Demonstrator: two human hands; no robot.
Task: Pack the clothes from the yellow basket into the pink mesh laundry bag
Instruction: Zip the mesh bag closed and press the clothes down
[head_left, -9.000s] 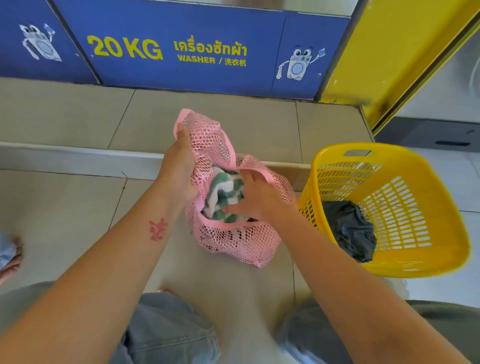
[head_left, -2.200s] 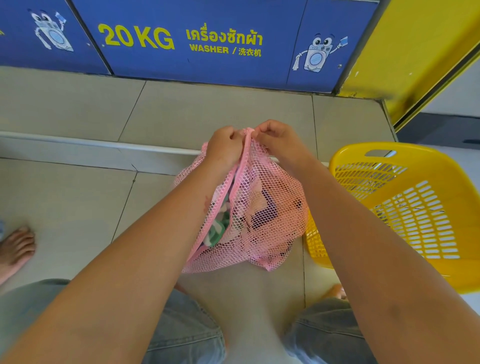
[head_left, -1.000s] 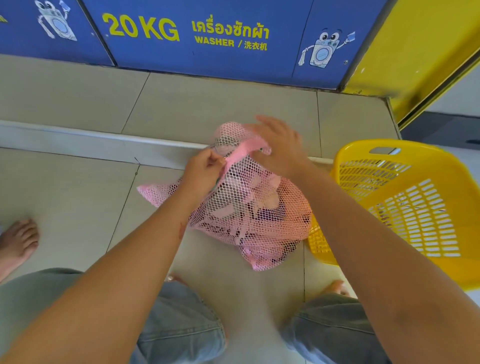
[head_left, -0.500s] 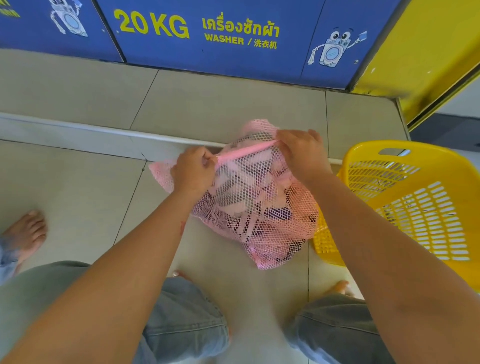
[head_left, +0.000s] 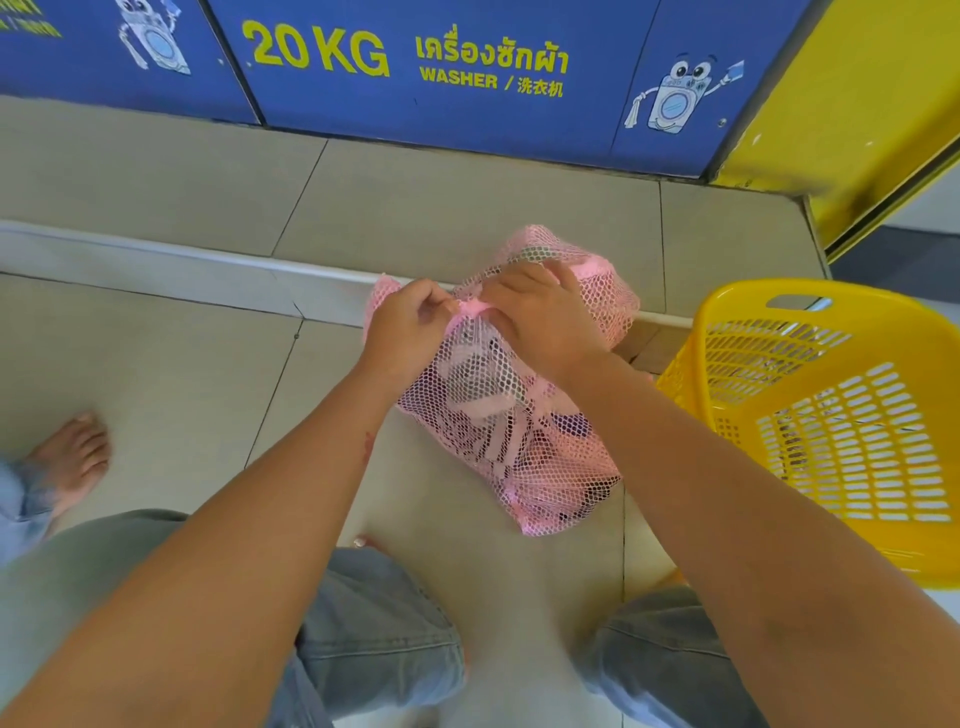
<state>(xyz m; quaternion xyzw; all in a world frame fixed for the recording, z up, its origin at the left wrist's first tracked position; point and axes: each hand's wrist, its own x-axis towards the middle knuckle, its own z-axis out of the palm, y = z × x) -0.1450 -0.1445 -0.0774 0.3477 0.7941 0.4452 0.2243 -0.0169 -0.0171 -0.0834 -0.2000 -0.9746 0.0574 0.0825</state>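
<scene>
The pink mesh laundry bag (head_left: 524, 457) lies on the tiled floor between my knees and a low step, bulging with clothes that show through the net. My left hand (head_left: 410, 325) pinches the bag's pink top band near its middle. My right hand (head_left: 540, 317) grips the same band just to the right, its fingers closed over the mesh. The two hands almost touch. To the right stands the yellow basket (head_left: 852, 525); no clothes show inside it.
A blue washer panel (head_left: 441, 67) marked 20 KG runs along the back above a raised tile step (head_left: 208, 260). A yellow door frame (head_left: 857, 114) stands at the back right. Someone's bare foot (head_left: 70, 457) rests on the floor at far left.
My hands have come together along the bag's top band, the right one sliding left toward the left one. The bag's mouth is drawn tighter; 9 s ago the basket held a dark garment.
</scene>
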